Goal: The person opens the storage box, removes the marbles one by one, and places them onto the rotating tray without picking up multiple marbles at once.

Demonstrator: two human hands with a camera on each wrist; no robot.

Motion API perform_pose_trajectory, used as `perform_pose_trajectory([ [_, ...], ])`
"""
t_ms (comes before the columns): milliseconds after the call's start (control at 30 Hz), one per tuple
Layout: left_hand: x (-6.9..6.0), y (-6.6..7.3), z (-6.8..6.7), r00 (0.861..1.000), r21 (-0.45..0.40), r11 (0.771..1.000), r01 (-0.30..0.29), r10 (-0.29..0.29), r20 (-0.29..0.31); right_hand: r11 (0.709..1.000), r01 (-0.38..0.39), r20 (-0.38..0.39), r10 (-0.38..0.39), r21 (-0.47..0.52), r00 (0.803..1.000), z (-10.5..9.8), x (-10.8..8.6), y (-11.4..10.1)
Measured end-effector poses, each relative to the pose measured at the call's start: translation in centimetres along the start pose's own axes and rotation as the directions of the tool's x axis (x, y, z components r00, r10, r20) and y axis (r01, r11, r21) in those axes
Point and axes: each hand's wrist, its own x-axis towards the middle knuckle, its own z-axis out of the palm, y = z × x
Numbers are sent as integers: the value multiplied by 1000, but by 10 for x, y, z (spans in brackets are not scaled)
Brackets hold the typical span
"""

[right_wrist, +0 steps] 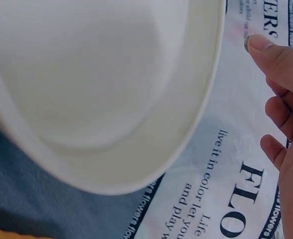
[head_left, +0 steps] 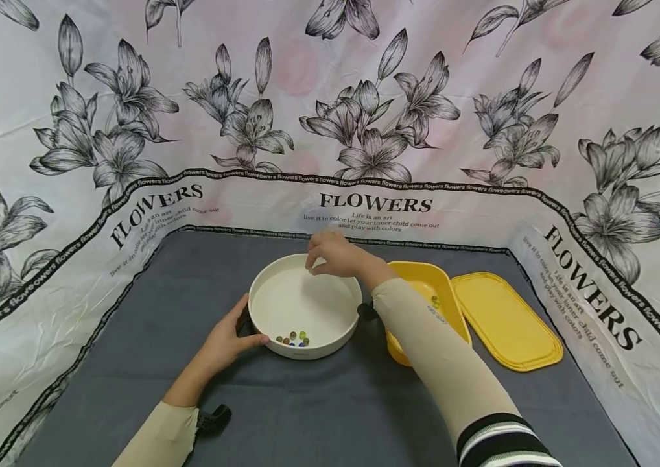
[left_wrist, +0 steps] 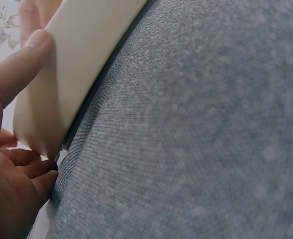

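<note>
A round white dish point(head_left: 306, 301) with a low wall stands on the grey cloth. Several glass marbles point(head_left: 294, 338) lie inside it, gathered by the near wall. My left hand point(head_left: 227, 340) grips the dish at its left side; in the left wrist view the thumb point(left_wrist: 34, 50) is on the wall and the other fingers curl at the lower edge. My right hand point(head_left: 336, 254) is above the dish's far rim. At its thumb tip, the right wrist view shows part of a small greenish marble point(right_wrist: 246, 44), pinched there; the index finger is hidden.
To the right, partly behind my right forearm, is a yellow container point(head_left: 423, 275) with a few marbles point(head_left: 435, 301) in it. Its flat yellow lid point(head_left: 507, 321) lies farther right. A flower-printed white sheet point(head_left: 377, 117) rises behind the grey cloth point(head_left: 306, 415).
</note>
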Motion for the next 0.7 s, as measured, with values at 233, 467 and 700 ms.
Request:
perform_pose_trajectory([
  [233, 2, 1, 2, 1000, -8, 1000, -19, 19, -4, 999, -28, 27, 27, 40, 999, 7, 2, 1],
  [467, 2, -1, 3, 1000, -21, 1000, -23, 23, 3, 999, -35, 11, 35, 6, 999, 2, -8, 7],
  [700, 0, -1, 1, 1000, -7, 1000, -23, 23, -4, 999, -21, -65, 18, -37, 998, -25, -37, 14],
])
